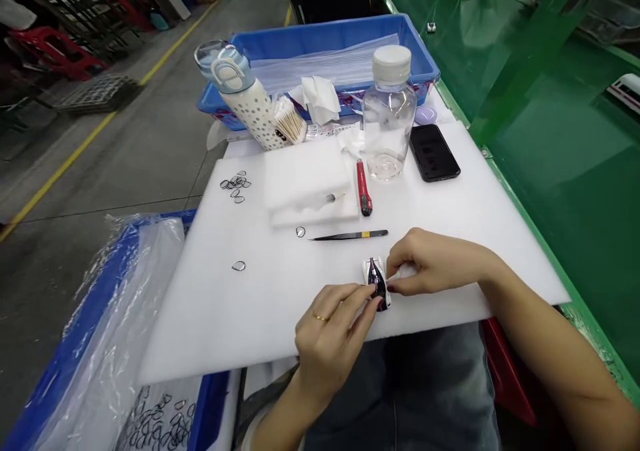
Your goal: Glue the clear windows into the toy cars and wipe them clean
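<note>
A small glossy black piece with a pointed end, set in a white base (367, 265), lies near the front edge of the white foam board (280, 324). The thumb and fingers of my left hand (333, 328) grip its near end. From the other side, my right hand (430, 262) touches the piece with its fingertips, pinching a white, tissue-like scrap (406, 270). Just beyond lie black tweezers (350, 236) with a yellow mark. One thin black ring (301, 232) rests by the tweezers' tip, and another ring (239, 266) is farther left.
Several black rings (235, 186) lie at far left. Behind are a foam block (305, 174), red cutter (364, 191), clear bottle (389, 114), phone (434, 152), dotted flask (250, 108), cotton swabs (291, 124) and blue bin (320, 31). Another blue bin (107, 298) stands lower left.
</note>
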